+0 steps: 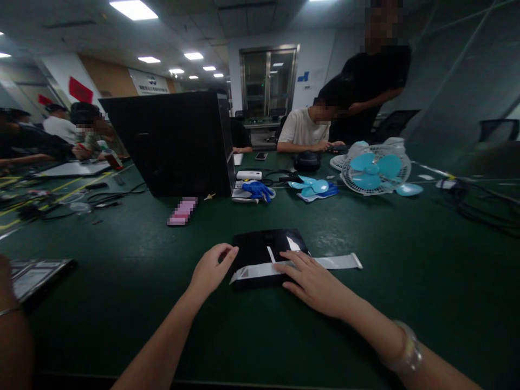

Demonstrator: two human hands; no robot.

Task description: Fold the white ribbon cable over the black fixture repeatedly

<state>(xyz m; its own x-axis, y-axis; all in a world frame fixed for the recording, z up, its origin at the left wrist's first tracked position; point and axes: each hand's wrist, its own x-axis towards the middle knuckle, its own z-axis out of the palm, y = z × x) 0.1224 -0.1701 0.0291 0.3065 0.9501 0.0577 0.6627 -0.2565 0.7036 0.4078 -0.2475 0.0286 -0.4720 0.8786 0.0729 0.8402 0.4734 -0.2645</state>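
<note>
A flat, black, glossy panel (pixel 252 241) lies on the green table in front of me. Across its near part runs a pale flat ribbon cable (pixel 337 262), whose right end sticks out past the panel. A short white strip (pixel 271 254) meets the cable on the panel. My left hand (pixel 211 268) is at the panel's left edge, thumb and forefinger curled with their tips together; whatever is between them is hidden. My right hand (pixel 309 279) lies spread over the cable and the panel's right side, fingers apart, and covers part of both.
A big black case (pixel 174 146) stands behind at left, near a pink phone (pixel 182 211). Blue-and-white gloves (pixel 254 190), loose fan blades (pixel 311 187) and a fan (pixel 376 169) lie farther back. Another person's arm (pixel 14 330) and a flat metal-edged device (pixel 40 276) are at left.
</note>
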